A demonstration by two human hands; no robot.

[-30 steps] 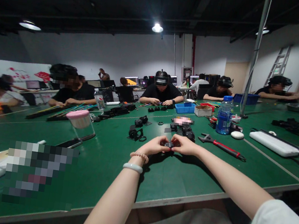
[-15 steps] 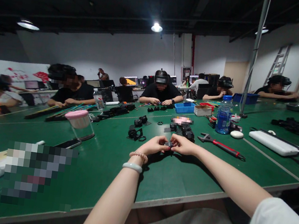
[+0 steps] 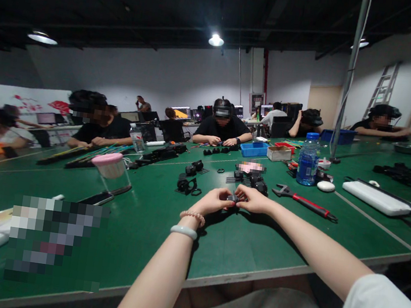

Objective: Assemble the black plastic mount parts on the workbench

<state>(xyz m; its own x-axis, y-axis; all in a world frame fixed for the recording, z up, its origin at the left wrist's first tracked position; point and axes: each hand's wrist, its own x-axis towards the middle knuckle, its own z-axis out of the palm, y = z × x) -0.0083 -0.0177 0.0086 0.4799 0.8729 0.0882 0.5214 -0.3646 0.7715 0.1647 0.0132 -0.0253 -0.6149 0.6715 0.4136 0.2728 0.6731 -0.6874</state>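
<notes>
Between my two hands, just above the green table [image 3: 246,241], is a small dark grey part [image 3: 234,198]; its exact kind is too small to make out. My left hand [image 3: 214,201], with a beaded bracelet and a pale bangle at the wrist, pinches it from the left. From the right, my right hand [image 3: 253,200] grips the same part with thumb and fingers. Beyond my hands lie black round parts [image 3: 258,183] beside a pink blurred item [image 3: 251,167]. Farther left are a black ring-shaped part [image 3: 186,185] and another black part [image 3: 194,166].
An adjustable wrench [image 3: 305,203] with red-black handle lies right of my hands, near a blue bottle [image 3: 308,161] and a white power strip [image 3: 377,197]. A pink-lidded cup [image 3: 111,171] stands left. Blue tray [image 3: 254,149] and cardboard box [image 3: 279,153] sit farther back. Several co-workers sit around.
My hands stay together on the small part, which seems slightly turned between the fingers. A co-worker at the back right has raised an arm toward the head. The view has shifted slightly.
</notes>
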